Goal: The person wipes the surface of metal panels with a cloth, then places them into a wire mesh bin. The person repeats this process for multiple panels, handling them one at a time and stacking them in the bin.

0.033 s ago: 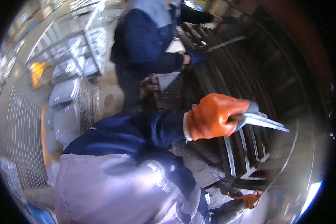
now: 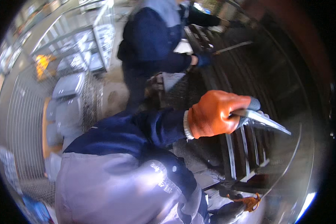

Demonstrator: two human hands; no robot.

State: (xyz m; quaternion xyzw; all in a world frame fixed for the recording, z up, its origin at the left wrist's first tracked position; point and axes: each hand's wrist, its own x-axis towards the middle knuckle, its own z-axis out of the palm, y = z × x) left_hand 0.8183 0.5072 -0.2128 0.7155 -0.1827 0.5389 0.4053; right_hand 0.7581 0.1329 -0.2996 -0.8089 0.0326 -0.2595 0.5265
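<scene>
My left hand (image 2: 212, 114), in an orange rubber-coated glove with dark fingertips, is closed round a flat, shiny metal piece (image 2: 269, 121). The piece tapers to the right, and its kind is unclear through the blur. Low in the picture, my right hand (image 2: 251, 202) wears an orange-brown glove. From it a long thin rod (image 2: 287, 170) rises to the right, looking curved; the fingers appear wrapped round its end. Beneath and beyond the left hand lie long metal bars (image 2: 244, 147) side by side.
Another person (image 2: 149, 41) in navy and grey stands at the top, holding a thin stick (image 2: 233, 47) over the dark bars. On the left are a wire mesh barrier (image 2: 26, 130), grey bins (image 2: 69, 114), a metal railing (image 2: 100, 41) and a yellow object (image 2: 43, 65).
The metal piece in my left hand has turned, showing a narrower edge. The surroundings have shifted slightly to the right in the picture. The right hand stays at the rod's end.
</scene>
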